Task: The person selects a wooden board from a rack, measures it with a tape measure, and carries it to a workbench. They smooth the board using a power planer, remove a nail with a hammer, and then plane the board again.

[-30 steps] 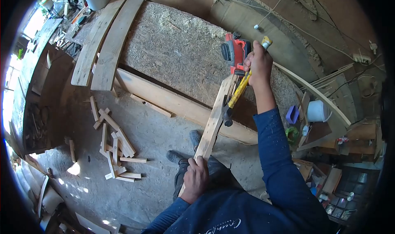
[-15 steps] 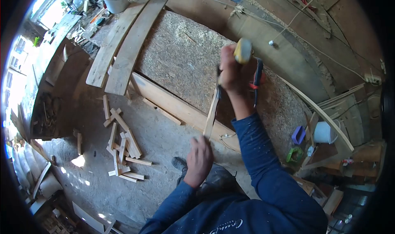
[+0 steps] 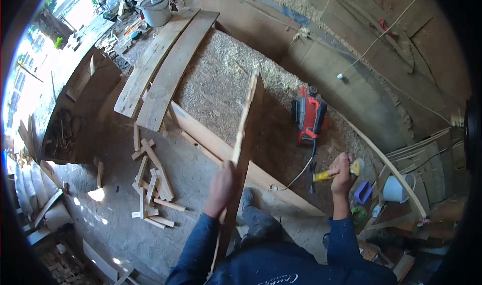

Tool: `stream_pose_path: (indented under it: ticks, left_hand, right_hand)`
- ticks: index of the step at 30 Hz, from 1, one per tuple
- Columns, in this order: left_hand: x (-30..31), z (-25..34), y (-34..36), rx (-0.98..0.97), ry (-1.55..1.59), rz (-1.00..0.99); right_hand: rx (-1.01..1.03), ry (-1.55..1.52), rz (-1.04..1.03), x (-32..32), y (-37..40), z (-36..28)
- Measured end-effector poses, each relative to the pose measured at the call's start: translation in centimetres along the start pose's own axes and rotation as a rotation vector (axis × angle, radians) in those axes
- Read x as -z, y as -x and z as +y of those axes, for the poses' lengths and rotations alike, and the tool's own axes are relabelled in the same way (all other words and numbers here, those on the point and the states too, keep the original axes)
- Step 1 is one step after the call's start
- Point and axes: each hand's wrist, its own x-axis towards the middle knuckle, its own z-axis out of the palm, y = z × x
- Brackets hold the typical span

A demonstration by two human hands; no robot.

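Observation:
My left hand (image 3: 221, 187) is closed on the edge of a long wooden board (image 3: 247, 129), which stands on edge and tilts from beside my body up over the bench. The board's near edge is pale and rough; its broad face is brown and shaded. My right hand (image 3: 342, 173), off to the right, is wrapped round the handle of a yellow-handled tool (image 3: 323, 175). Its narrow dark head points left and down over the bench's near edge. Beyond it, a red and black electric planer (image 3: 310, 115) lies on the chip-covered bench (image 3: 211, 74), its cord running toward me.
Two planks (image 3: 173, 74) lie across the bench's left end, near a white bucket (image 3: 155, 10). Offcuts (image 3: 153, 184) are heaped on the concrete floor. A purple holder (image 3: 363, 192) and another white bucket (image 3: 399, 187) stand at right. A long thin strip (image 3: 386, 162) curves along the bench's right side.
My right hand has swung right and down with the yellow-handled tool, away from the board. My left hand has shifted left and up, and more of the board and the planer show.

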Motion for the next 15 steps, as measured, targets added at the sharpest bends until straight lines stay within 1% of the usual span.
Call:
stream_pose_path:
  ticks: [1,2,3,4,6,7,8,9,10,11,12,13,14,15]
  left_hand:
    - [1.2,-1.1,-0.1,0.064,0.116,-0.019]
    - [3.4,-1.2,-0.7,0.13,0.049,-0.082]
    - [4.5,-2.4,-0.7,0.157,0.086,-0.126]
    - [5.6,-3.9,-0.5,0.186,0.122,-0.165]
    - [5.7,-8.6,0.3,0.209,0.523,-0.345]
    - [5.6,-10.3,1.0,0.263,0.771,-0.449]
    - [5.7,-11.1,1.7,0.251,0.783,-0.465]
    - [5.8,-11.3,1.8,0.227,0.798,-0.479]
    - [5.9,-11.5,1.9,0.199,0.816,-0.5]
    - [6.3,-11.3,2.2,0.225,0.818,-0.49]
    - [7.2,-10.4,2.1,0.252,0.669,-0.486]
    - [8.6,-9.5,2.2,0.279,0.519,-0.479]
    - [10.1,-8.4,2.2,0.304,0.367,-0.471]
    - [11.4,-7.4,2.2,0.3,0.329,-0.459]
  right_hand:
    - [-0.029,0.039,0.085,1.6,0.2,2.4]
    - [-0.047,0.079,0.17,3.1,0.1,4.8]
    - [-0.056,0.114,0.248,4.8,-0.6,7.0]
    - [-0.133,0.128,0.459,7.7,-1.8,8.7]
    - [-0.37,0.129,0.601,14.2,-4.2,11.2]
    - [-0.476,0.154,0.544,15.5,-4.2,10.3]
    - [-0.578,0.183,0.489,16.6,-3.8,8.6]
    - [-0.678,0.315,0.441,17.8,-3.3,7.3]
    - [-0.734,0.47,0.461,18.4,-2.7,6.4]
    - [-0.791,0.63,0.486,18.4,-2.0,5.0]
    - [-0.848,0.792,0.509,18.8,-1.2,4.2]
    - [-0.815,0.804,0.526,19.9,-0.5,5.0]
    - [-0.944,0.898,0.424,19.8,-0.6,4.4]
    - [-1.074,0.988,0.32,19.5,-0.8,3.4]
